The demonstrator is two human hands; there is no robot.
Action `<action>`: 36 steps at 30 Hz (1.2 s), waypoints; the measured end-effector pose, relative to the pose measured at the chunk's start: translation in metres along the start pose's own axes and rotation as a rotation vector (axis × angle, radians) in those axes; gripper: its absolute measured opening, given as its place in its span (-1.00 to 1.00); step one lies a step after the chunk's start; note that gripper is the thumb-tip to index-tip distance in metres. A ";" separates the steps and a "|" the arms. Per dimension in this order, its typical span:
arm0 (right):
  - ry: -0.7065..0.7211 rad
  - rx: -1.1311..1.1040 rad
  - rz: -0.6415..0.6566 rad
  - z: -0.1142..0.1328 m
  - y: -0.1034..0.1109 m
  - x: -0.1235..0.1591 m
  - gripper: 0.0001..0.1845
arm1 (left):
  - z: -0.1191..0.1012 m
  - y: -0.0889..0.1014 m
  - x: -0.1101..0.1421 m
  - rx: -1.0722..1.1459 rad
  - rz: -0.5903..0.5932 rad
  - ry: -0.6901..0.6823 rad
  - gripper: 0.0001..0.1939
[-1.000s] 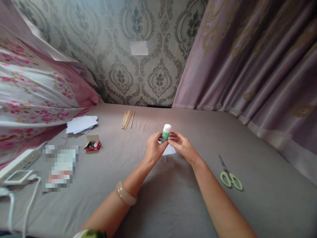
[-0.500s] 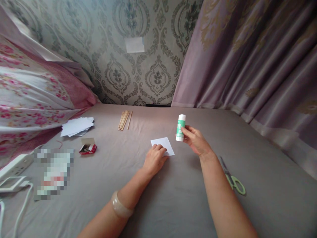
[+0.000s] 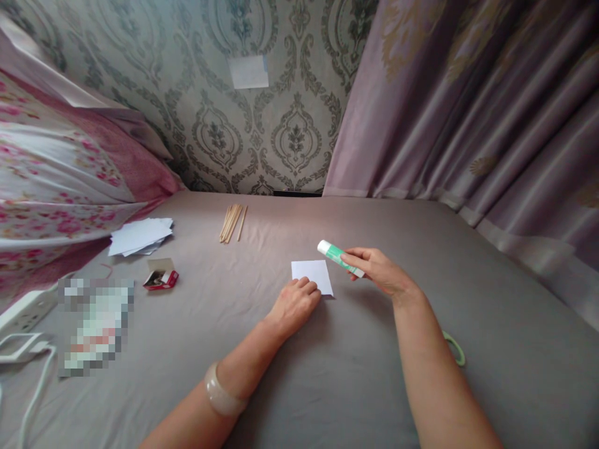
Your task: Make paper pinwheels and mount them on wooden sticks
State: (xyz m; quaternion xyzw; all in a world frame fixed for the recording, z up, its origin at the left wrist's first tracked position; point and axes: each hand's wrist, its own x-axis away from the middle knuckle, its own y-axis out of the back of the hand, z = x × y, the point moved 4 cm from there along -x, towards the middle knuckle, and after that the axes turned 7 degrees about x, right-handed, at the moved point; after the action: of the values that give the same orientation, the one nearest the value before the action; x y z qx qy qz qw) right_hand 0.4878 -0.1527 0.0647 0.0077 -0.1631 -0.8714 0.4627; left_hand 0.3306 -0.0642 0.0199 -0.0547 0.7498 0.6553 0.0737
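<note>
My right hand (image 3: 377,271) is closed round a green-and-white glue stick (image 3: 337,255), held tilted with its white end toward the upper left. The stick is just above the right side of a small white sheet of paper (image 3: 311,272). Curled fingers of my left hand (image 3: 297,304) grip the near edge of that sheet, hiding its lower left part; the fingertips are out of sight. Beneath my right forearm, scissors show only a green handle loop (image 3: 456,350).
Thin wooden sticks (image 3: 231,223) lie at the back. To the left are a paper stack (image 3: 141,236), an open small red box (image 3: 161,279), a blurred-out packet (image 3: 98,327) and a white power strip (image 3: 29,313) with a cable. A curtain (image 3: 397,125) hangs at right.
The glue stick has tipped from upright to slanted and come lower, nearer the paper. The sheet has turned slightly under my left hand. My right forearm now covers most of the scissors.
</note>
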 end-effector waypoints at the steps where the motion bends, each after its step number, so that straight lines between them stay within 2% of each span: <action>1: 0.009 0.065 0.004 0.000 0.002 0.002 -0.65 | -0.003 0.000 0.000 0.012 0.004 -0.024 -0.84; 5: 0.009 0.295 -0.014 0.003 0.009 0.011 -0.68 | -0.013 -0.001 0.001 0.033 0.051 -0.074 -0.85; 10: 0.032 0.452 -0.069 0.011 0.008 0.017 -0.68 | -0.016 0.001 0.004 0.104 0.060 -0.045 -0.80; 12: 0.046 0.517 -0.123 0.015 0.007 0.019 -0.67 | -0.009 0.005 0.006 0.194 0.001 0.017 -0.78; 16: 0.079 0.620 -0.212 0.024 0.001 0.022 -0.69 | 0.021 0.015 0.010 0.350 -0.242 0.292 -0.80; 19: 0.117 0.642 -0.243 0.029 -0.006 0.023 -0.70 | 0.039 0.018 0.013 0.406 -0.340 0.355 -0.84; 23: 0.201 0.651 -0.300 0.031 -0.016 0.023 -0.68 | 0.047 0.013 0.012 0.492 -0.308 0.314 -0.85; 29: 0.278 0.614 -0.262 0.030 -0.030 0.020 -0.67 | 0.048 0.003 0.011 0.522 -0.254 0.290 -0.83; 36: 0.302 0.630 -0.231 0.027 -0.041 0.017 -0.65 | 0.050 0.002 0.013 0.540 -0.264 0.277 -0.79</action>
State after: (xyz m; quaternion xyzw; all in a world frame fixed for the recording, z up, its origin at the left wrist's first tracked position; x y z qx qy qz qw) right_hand 0.4401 -0.1378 0.0804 0.2965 -0.3513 -0.8140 0.3550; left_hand 0.3190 -0.0143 0.0125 -0.2187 0.8856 0.4041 0.0673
